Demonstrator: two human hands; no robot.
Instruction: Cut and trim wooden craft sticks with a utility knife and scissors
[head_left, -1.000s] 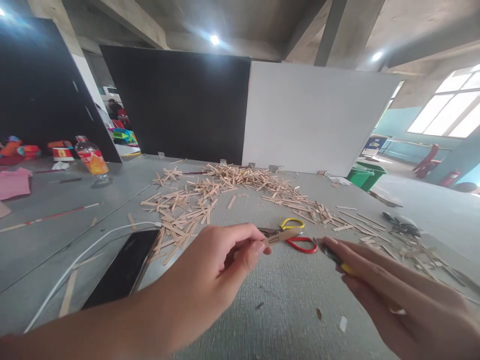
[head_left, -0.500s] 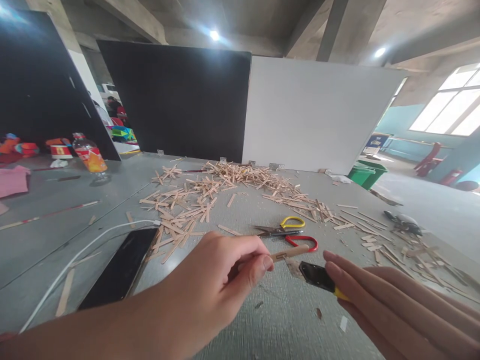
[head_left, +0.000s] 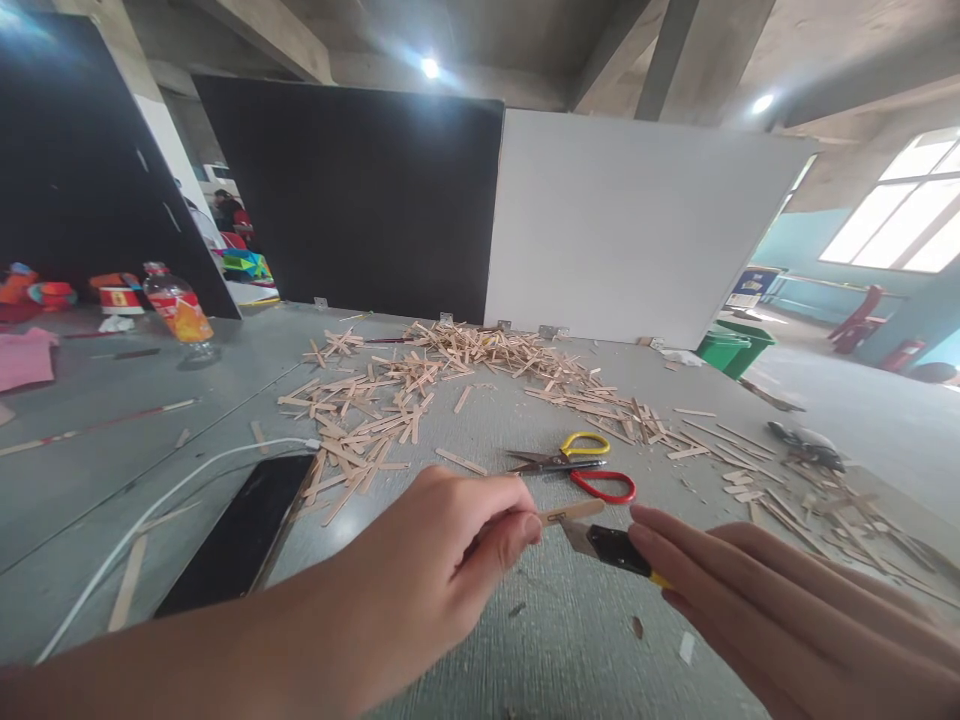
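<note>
My left hand (head_left: 442,560) pinches a short wooden stick (head_left: 574,512) between thumb and forefinger, its free end pointing right. My right hand (head_left: 772,610) grips a utility knife (head_left: 611,545) with a black and yellow body, fingers stretched along it. The knife's blade tip sits just under the stick's free end. Both are held low over the grey table (head_left: 570,640).
Scissors (head_left: 577,465) with one yellow and one red handle lie just beyond the hands. A large heap of wooden sticks (head_left: 450,375) covers the table's middle. A black phone (head_left: 240,535) on a white cable (head_left: 165,500) lies at left. A drink bottle (head_left: 176,315) stands far left.
My right hand brought the knife leftward and up against the stick's end. My left hand lowered the stick slightly toward the table and nearer to me.
</note>
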